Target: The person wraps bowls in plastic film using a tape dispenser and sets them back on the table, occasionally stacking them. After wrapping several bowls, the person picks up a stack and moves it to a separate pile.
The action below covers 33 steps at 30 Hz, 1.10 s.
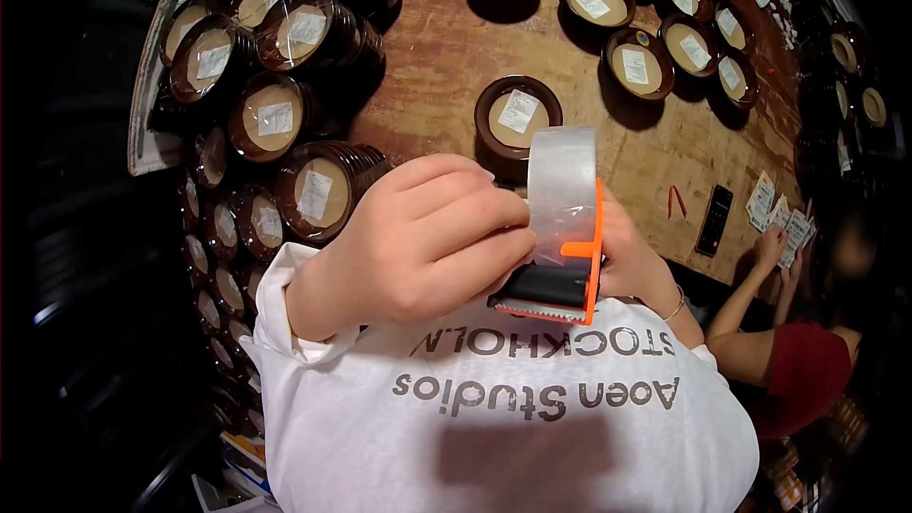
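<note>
A packing tape dispenser [581,249] with an orange frame, a black roller and a toothed blade is in front of my chest. It carries a wide roll of clear tape [562,166]. From the right side my right hand [625,245] grips it, with most fingers hidden behind the frame. My left hand [418,237] is closed, its curled fingers against the left side of the roll; the fingertips are partly hidden. Just beyond the roll, a brown bowl [489,138] with a beige inside and a white label sits on the wooden table [427,66].
Stacks of similar labelled bowls [323,195] crowd the left side, some wrapped in clear film. More bowls [635,65] stand at the back right. A black remote-like object [713,220] lies on the right. Beside it, another person's hand [771,245] holds white labels [796,233].
</note>
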Tool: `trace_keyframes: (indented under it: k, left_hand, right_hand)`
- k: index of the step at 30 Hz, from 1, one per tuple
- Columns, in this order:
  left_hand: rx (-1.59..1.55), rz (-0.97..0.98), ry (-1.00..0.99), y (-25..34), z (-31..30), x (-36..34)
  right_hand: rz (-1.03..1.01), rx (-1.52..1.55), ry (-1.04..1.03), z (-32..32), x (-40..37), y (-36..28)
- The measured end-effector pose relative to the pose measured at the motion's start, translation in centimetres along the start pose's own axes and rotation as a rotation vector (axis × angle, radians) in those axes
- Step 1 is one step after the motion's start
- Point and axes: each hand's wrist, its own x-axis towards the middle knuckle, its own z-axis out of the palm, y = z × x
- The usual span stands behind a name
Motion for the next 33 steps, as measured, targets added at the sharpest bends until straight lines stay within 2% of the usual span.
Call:
trace_keyframes:
  k: [2,8,12,16,20,22,24,27,29,31,33]
  left_hand:
    - [-0.002,-0.001,0.01,-0.2,0.1,0.2]
    - [-0.466,-0.342,-0.154,-0.3,-0.2,0.9]
    - [-0.529,-0.347,-0.153,-1.2,0.4,0.5]
    - [-0.354,-0.391,-0.208,-1.7,0.3,0.1]
    - [-0.131,-0.363,-0.129,-1.6,1.4,-0.6]
    - [-0.168,-0.398,-0.079,-1.7,2.1,-0.9]
    - [-0.212,-0.507,-0.002,-1.6,2.6,-1.3]
    - [-0.215,-0.567,0.043,-1.0,2.8,-1.3]
    - [-0.172,-0.514,0.088,-0.6,2.8,-1.0]
    - [-0.112,-0.457,0.167,-0.3,2.1,-0.7]
    - [-0.086,-0.46,0.21,0.0,0.5,-0.5]
  right_hand:
    - [0.001,0.011,-0.005,0.0,0.1,-0.2]
    - [-0.009,0.017,-0.005,-0.1,0.3,-0.5]
    - [0.019,-0.003,-0.033,-0.1,0.3,-0.4]
    - [0.056,0.019,0.005,-0.1,0.0,-0.2]
    - [0.103,0.018,0.007,0.5,-0.3,0.6]
    - [0.288,0.127,-0.094,0.3,-0.7,0.7]
    - [0.3,0.14,-0.142,0.1,-1.0,0.9]
    - [0.331,0.186,-0.203,-0.5,-1.1,0.9]
    - [0.351,0.214,-0.213,-0.8,-1.2,1.0]
    - [0.278,0.236,-0.169,-1.1,-1.3,1.1]
    - [0.329,0.262,-0.181,-1.8,-2.1,2.0]
